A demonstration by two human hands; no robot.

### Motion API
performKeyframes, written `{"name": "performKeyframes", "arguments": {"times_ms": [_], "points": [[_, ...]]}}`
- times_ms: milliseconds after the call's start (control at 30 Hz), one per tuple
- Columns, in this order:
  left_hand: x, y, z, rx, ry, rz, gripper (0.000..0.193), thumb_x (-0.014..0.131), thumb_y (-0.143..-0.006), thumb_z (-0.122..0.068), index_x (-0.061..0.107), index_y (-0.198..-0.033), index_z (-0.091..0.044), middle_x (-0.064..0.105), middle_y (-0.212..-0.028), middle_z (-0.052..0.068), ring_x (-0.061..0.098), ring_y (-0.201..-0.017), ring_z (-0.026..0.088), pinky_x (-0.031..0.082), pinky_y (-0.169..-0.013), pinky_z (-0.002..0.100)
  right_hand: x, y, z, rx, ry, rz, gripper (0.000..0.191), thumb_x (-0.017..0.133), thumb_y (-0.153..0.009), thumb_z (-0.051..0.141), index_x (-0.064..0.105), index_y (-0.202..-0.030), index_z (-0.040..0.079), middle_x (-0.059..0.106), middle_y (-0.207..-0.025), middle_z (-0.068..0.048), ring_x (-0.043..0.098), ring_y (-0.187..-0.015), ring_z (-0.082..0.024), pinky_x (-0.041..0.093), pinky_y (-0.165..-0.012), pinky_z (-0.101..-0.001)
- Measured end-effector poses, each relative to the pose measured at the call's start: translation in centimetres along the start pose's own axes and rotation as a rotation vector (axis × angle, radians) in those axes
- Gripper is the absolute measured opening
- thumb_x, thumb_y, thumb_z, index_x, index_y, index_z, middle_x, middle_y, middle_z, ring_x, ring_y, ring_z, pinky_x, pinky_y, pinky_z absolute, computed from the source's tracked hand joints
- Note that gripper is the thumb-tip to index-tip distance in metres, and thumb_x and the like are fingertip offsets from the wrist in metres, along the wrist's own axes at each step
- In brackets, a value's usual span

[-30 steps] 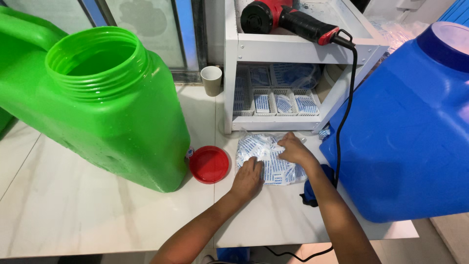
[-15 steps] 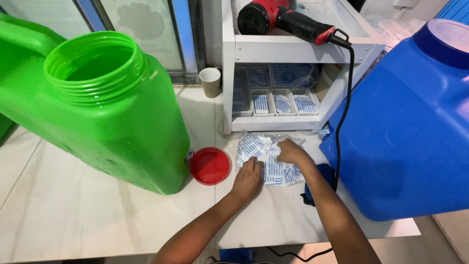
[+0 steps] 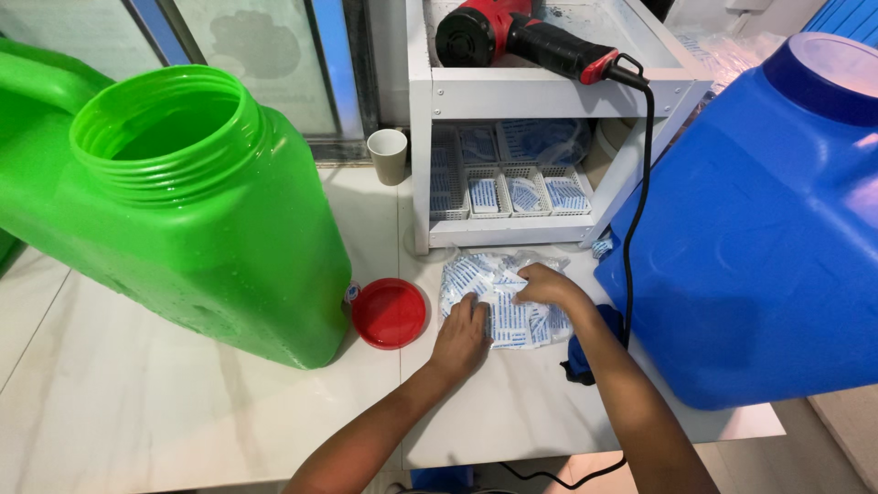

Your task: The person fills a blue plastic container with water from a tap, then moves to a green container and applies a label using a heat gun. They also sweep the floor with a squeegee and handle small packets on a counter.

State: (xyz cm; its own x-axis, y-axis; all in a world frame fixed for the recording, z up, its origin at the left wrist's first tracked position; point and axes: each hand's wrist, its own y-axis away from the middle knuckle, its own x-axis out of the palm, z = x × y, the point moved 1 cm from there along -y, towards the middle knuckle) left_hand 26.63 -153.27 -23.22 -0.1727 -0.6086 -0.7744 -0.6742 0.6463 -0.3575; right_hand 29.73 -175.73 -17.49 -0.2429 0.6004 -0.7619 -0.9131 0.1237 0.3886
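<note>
Right now both sets of fingers lie spread and flat, left hand (image 3: 460,337) and right hand (image 3: 547,285) pressing the clear bag of blue-and-white sachets (image 3: 498,297) onto the desk (image 3: 183,412), directly beneath them, between red lid (image 3: 389,313) and blue jug (image 3: 759,229).

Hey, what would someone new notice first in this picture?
Two huge plastic jugs dominate: an open green jug on the left and a blue jug on the right. Between them, the left hand and right hand press on a clear bag of small white-and-blue packets, beside a red lid.
</note>
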Motion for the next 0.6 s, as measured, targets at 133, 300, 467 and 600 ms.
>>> {"name": "performKeyframes", "arguments": {"times_ms": [133,300,467,600], "points": [[-0.2,0.1,0.0,0.025,-0.029,-0.033,0.074,0.083,-0.074,-0.011,0.046,-0.136,0.003,0.039,-0.147,0.029,0.047,-0.126,0.042,0.042,-0.103,0.05,0.2,0.2,0.1,-0.157,0.083,-0.083,0.045,0.082,-0.072,0.016,0.074,-0.115,0.005,0.076,-0.105,-0.017,0.072,-0.097,-0.028,0.054,-0.088,-0.0366],[0.0,-0.3,0.8,0.021,-0.06,-0.03,0.083,0.084,-0.074,-0.021,0.043,-0.142,0.003,0.039,-0.148,0.028,0.045,-0.129,0.042,0.039,-0.104,0.051,-0.8,0.5,0.1,-0.228,-0.157,-0.189,0.037,0.074,-0.077,0.011,0.071,-0.113,0.003,0.077,-0.103,-0.018,0.075,-0.093,-0.031,0.056,-0.084,-0.0382],[0.2,-0.7,1.3,0.032,-0.071,-0.016,0.083,0.084,-0.076,-0.025,0.043,-0.144,0.0,0.039,-0.15,0.027,0.043,-0.132,0.041,0.038,-0.105,0.05,-0.6,1.0,-0.1,-0.169,0.061,-0.361,0.029,0.074,-0.082,0.013,0.077,-0.109,0.003,0.075,-0.109,-0.023,0.072,-0.102,-0.035,0.053,-0.091,-0.0393],[0.0,-1.0,1.1,0.024,-0.056,-0.011,0.086,0.084,-0.076,-0.026,0.041,-0.145,0.002,0.037,-0.15,0.027,0.04,-0.134,0.041,0.036,-0.107,0.051,-0.1,1.0,-0.1,-0.448,0.087,-0.726,0.017,0.071,-0.085,0.012,0.079,-0.099,0.006,0.076,-0.116,-0.02,0.071,-0.1,-0.037,0.053,-0.09,-0.0413]]}}
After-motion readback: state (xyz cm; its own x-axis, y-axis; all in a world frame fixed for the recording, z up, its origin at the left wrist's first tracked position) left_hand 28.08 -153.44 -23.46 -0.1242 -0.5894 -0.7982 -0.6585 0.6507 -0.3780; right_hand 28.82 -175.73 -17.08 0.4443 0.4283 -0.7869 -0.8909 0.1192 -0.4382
